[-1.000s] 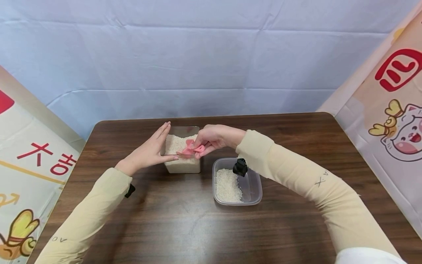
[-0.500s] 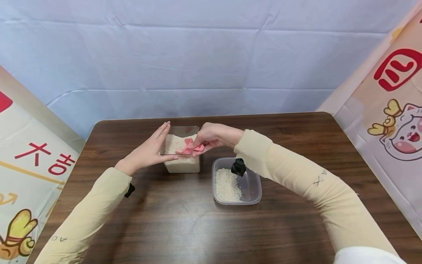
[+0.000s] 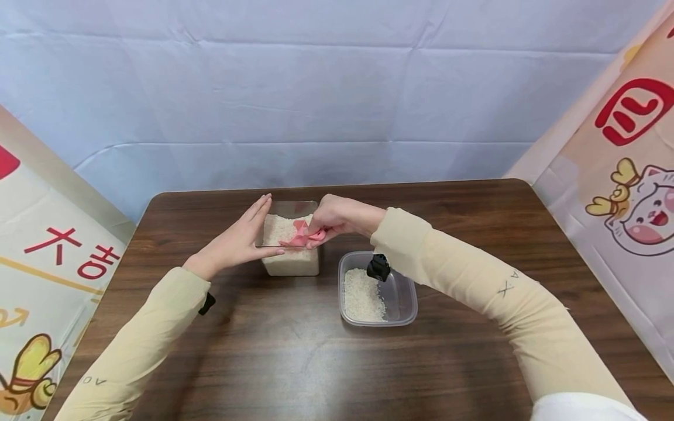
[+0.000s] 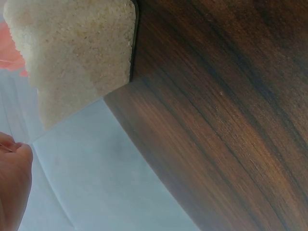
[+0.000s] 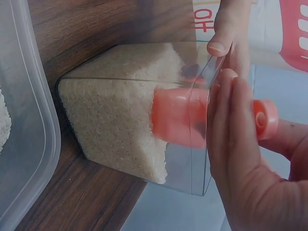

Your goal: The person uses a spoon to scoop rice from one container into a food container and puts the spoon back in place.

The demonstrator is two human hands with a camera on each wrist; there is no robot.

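A clear square container (image 3: 292,264) of rice stands near the table's far side. At its left corner my left hand (image 3: 237,240) rests with straight fingers along the side and the thumb (image 5: 219,46) at the near rim. My right hand (image 3: 337,215) pinches the handle of a pink scoop (image 3: 301,234) at the rim's right side. Through the clear wall in the right wrist view, the scoop's bowl (image 5: 178,115) sits against the rice (image 5: 110,113), its front edge in the grains. Fingers of the right hand hide part of the handle.
A shallow clear plastic tub (image 3: 405,307) stands to the right, rice (image 3: 363,297) heaped on its left side. My right forearm passes over its far corner. The wooden table (image 3: 295,362) ends at a pale cloth backdrop (image 3: 337,117); printed panels flank both sides.
My right hand has shifted slightly left and away from me, with the scoop moving a little left in the container. The left hand and both containers stay nearly in place.
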